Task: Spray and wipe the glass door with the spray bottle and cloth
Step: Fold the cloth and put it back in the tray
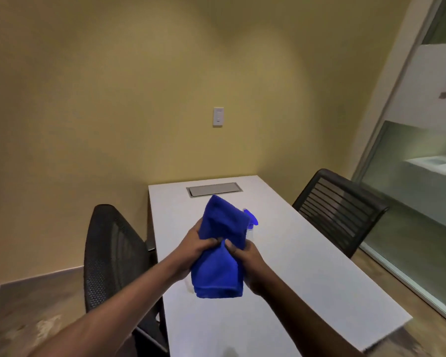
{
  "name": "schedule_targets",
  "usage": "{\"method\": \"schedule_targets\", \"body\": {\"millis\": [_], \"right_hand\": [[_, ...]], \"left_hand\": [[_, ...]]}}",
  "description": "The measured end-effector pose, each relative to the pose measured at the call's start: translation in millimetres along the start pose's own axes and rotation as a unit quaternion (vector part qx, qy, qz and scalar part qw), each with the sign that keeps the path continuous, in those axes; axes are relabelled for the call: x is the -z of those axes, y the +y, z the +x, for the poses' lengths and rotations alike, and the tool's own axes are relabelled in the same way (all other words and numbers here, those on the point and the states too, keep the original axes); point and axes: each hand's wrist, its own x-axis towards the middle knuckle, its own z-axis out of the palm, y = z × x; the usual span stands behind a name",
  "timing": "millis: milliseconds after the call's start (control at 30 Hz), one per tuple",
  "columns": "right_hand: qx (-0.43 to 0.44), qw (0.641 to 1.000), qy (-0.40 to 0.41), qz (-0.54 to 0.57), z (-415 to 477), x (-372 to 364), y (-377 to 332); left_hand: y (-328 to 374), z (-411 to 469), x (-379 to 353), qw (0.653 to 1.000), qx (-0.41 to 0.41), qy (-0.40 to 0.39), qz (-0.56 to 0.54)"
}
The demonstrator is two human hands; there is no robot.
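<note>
A folded blue cloth (pixel 220 253) is held up over the white table (pixel 307 266) between both hands. My left hand (pixel 197 247) grips its left edge and my right hand (pixel 245 258) grips its right side, thumbs meeting at the middle. Behind the cloth, a spray bottle (pixel 251 222) with a blue trigger head and clear body peeks out on the right; whether it stands on the table or is held by my right hand I cannot tell. The glass wall and door (pixel 422 155) with a frosted band runs along the right side of the room.
A black mesh chair (pixel 113 261) stands left of the table and another black chair (pixel 340 210) to its right, near the glass. A grey cable hatch (pixel 214 189) is set in the table's far end. A yellow wall with a white switch (pixel 218 116) is ahead.
</note>
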Motion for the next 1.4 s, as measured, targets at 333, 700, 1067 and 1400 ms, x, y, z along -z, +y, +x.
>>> {"method": "schedule_targets", "body": {"millis": [333,700,1067,1400], "right_hand": [[-0.04,0.998,-0.049,-0.028,99,-11,25],[-0.109,0.989,-0.093,-0.03,206,32,88],[-0.234,0.964,-0.128,0.016,284,66,186],[-0.304,0.941,-0.138,-0.065,316,59,238]], "left_hand": [[-46,52,64,0.984,0.036,0.161,0.065],[-121,123,111,0.926,0.156,0.222,0.263],[-216,178,138,0.849,0.286,0.227,0.381],[-242,187,131,0.704,0.283,0.096,0.645]]}}
